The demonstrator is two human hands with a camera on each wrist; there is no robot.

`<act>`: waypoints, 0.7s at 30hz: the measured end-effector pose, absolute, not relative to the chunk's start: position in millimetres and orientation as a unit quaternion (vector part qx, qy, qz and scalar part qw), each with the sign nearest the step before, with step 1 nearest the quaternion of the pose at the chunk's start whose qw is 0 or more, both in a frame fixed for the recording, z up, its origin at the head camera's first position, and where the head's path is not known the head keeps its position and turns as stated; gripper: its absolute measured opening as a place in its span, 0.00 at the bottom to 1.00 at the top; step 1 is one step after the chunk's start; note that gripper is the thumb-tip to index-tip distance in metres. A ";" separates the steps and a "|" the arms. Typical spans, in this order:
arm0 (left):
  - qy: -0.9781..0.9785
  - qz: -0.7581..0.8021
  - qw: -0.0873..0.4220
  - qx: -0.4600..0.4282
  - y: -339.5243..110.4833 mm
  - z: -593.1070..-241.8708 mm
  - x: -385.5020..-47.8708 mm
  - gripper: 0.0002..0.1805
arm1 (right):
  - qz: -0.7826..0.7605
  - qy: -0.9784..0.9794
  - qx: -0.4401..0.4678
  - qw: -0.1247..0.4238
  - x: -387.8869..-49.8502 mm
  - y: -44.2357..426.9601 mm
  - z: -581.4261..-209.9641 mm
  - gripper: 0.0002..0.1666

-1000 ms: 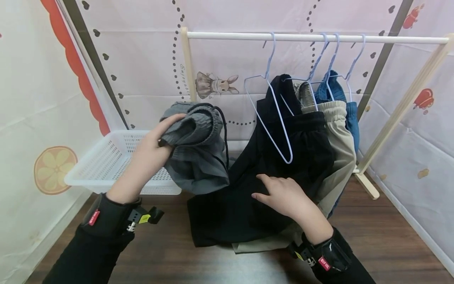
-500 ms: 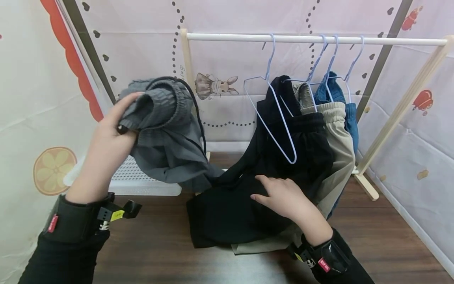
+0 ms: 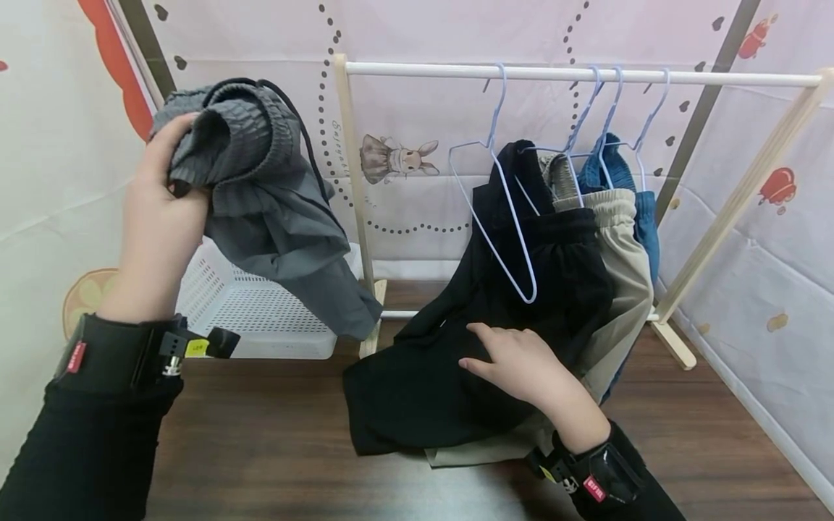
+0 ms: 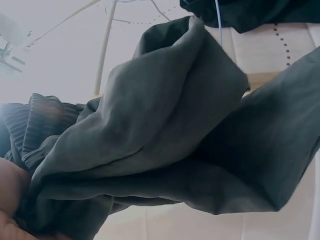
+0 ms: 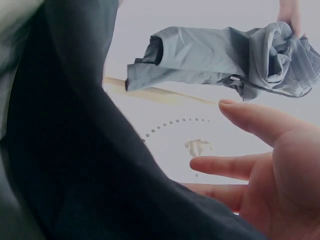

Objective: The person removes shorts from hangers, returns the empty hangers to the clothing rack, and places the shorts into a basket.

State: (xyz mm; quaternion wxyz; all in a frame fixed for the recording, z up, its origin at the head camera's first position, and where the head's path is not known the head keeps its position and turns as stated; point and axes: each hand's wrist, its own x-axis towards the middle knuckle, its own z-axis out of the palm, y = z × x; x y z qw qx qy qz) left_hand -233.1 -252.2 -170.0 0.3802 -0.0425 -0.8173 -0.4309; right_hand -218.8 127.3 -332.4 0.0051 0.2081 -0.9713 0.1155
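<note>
Grey pants (image 3: 280,210) with an elastic waist and a black drawstring hang from my left hand (image 3: 163,210), which grips them by the bunched waistband above the white basket. In the left wrist view the grey pants (image 4: 150,115) fill most of the picture. My right hand (image 3: 521,358) is held with fingers spread in front of black pants (image 3: 449,383); whether it touches them I cannot tell. In the right wrist view the right hand (image 5: 270,170) has nothing between thumb and fingers. An unloaded light-blue hanger (image 3: 502,224) hangs in front of the black pants.
A white rod (image 3: 430,70) on a wooden frame carries several hangers. Beige pants (image 3: 622,246) and a blue denim garment (image 3: 646,217) hang to the right. The white perforated basket (image 3: 260,318) stands at left on the brown wood-grain surface (image 3: 274,434).
My left hand has lifted the grey pants up and to the left, away from the black pants, and they hang longer now. The right hand has hardly moved.
</note>
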 end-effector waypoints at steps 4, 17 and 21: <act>-0.793 -0.458 0.397 -0.055 -255.1 -163.7 -239.4 0.30 | 0.115 -0.971 0.207 0.008 -218.4 127.5 -332.3 0.36; -0.743 -0.465 0.479 -0.040 -249.8 -146.5 -226.8 0.25 | 0.115 -0.973 0.201 0.005 -218.0 124.6 -329.5 0.38; -0.747 -0.471 0.467 -0.044 -245.7 -146.8 -222.6 0.26 | 0.118 -0.972 0.201 0.002 -218.0 122.3 -327.9 0.38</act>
